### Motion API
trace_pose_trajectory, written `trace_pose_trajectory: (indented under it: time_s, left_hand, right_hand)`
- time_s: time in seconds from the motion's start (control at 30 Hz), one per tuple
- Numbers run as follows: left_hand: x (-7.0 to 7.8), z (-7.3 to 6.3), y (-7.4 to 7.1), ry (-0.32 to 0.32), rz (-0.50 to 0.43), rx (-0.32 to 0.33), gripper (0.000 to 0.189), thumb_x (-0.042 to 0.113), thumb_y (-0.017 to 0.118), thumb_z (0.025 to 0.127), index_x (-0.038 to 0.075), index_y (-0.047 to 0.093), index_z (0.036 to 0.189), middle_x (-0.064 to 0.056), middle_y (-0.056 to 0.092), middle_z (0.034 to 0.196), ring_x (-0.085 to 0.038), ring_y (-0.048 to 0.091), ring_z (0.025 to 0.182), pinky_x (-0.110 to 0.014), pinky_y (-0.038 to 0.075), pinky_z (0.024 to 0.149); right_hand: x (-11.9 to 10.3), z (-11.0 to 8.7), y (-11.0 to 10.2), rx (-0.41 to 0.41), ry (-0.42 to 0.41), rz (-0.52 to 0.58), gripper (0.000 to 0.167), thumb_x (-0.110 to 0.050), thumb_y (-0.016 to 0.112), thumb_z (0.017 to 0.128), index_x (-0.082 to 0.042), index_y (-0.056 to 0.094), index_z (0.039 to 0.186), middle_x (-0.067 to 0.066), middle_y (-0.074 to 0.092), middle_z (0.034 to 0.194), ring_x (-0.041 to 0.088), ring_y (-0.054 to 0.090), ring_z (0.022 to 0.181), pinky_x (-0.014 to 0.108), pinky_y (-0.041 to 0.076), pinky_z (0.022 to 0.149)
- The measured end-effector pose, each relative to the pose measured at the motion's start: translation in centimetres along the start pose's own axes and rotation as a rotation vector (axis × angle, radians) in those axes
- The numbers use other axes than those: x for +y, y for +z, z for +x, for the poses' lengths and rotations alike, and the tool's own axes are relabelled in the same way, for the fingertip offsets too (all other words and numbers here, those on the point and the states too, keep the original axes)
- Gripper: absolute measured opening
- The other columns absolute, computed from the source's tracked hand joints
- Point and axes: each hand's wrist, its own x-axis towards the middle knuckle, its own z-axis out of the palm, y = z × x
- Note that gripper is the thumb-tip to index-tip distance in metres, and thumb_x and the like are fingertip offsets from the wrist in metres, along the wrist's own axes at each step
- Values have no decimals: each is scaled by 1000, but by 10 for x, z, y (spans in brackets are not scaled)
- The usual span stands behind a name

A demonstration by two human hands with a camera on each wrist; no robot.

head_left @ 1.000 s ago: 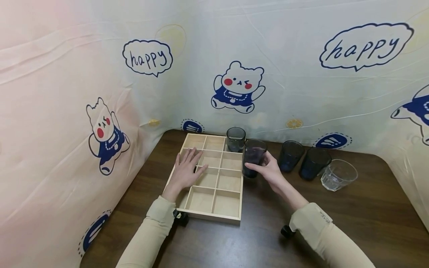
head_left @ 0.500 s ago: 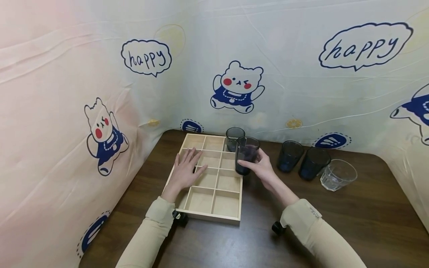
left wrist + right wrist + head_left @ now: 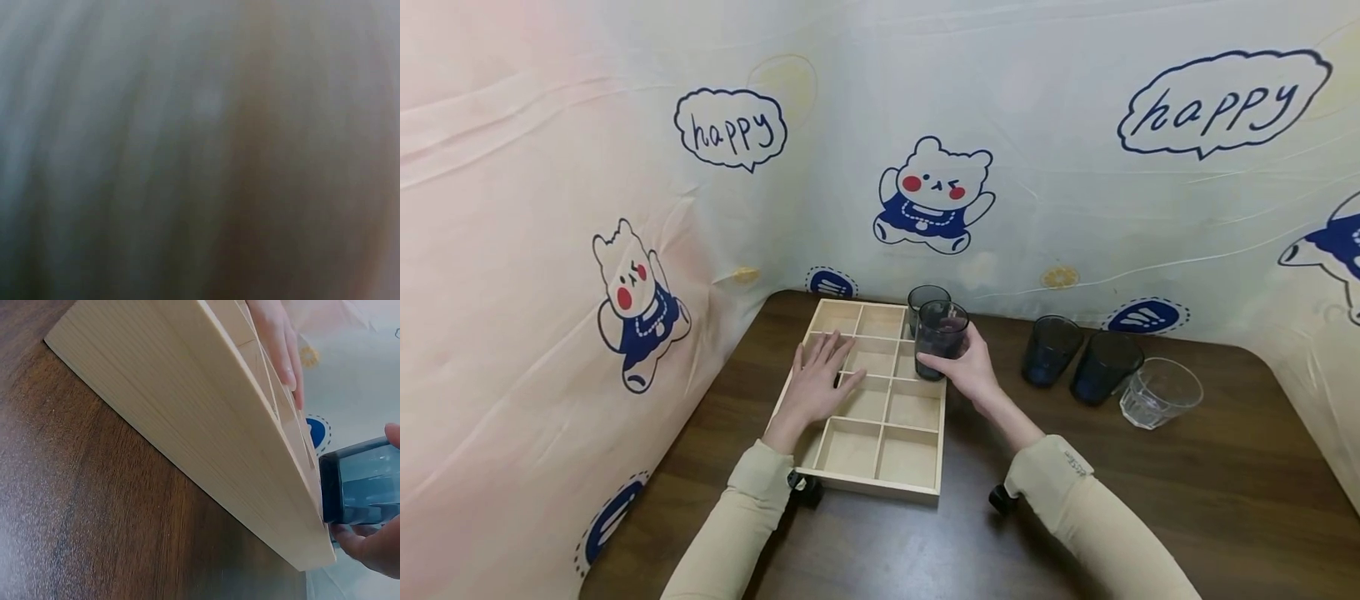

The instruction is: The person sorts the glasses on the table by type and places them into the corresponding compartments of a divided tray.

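Note:
In the head view my right hand point(image 3: 973, 371) grips a dark tinted drinking glass point(image 3: 942, 335) between thumb and fingers. The glass is upright over the right column of a wooden compartment box point(image 3: 872, 483). Seen from the right wrist, the base of this glass point(image 3: 365, 484) is right at the box's side rim. Another smoky glass point(image 3: 927, 293) stands at the box's back right corner, partly hidden behind the held one. With fingers spread, my left hand point(image 3: 815, 387) rests on the left side of the box, across its dividers. The left wrist view is only a blur.
Two dark blue glasses point(image 3: 1051, 352) and a clear glass point(image 3: 1159, 396) stand in a row to the right on the brown wooden table point(image 3: 1075, 517). A printed cloth point(image 3: 1060, 208) hangs behind and to the left of the table.
My right hand has carried the dark glass left and away from me, from beside the box's right edge to over its right column. The left hand has stayed put.

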Motion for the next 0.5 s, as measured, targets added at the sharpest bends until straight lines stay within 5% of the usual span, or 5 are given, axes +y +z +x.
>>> trace_pose_trajectory:
  time_s: [0.5]
  left_hand:
    - [0, 1, 0, 9, 3, 6, 77, 68, 44, 110, 27, 34, 174, -11, 25, 185, -37, 15, 174, -72, 6, 138]
  right_hand:
    - [13, 7, 9, 15, -105, -124, 75, -4, 94, 80, 2, 55, 143, 26, 66, 142, 41, 63, 136, 51, 47, 122]
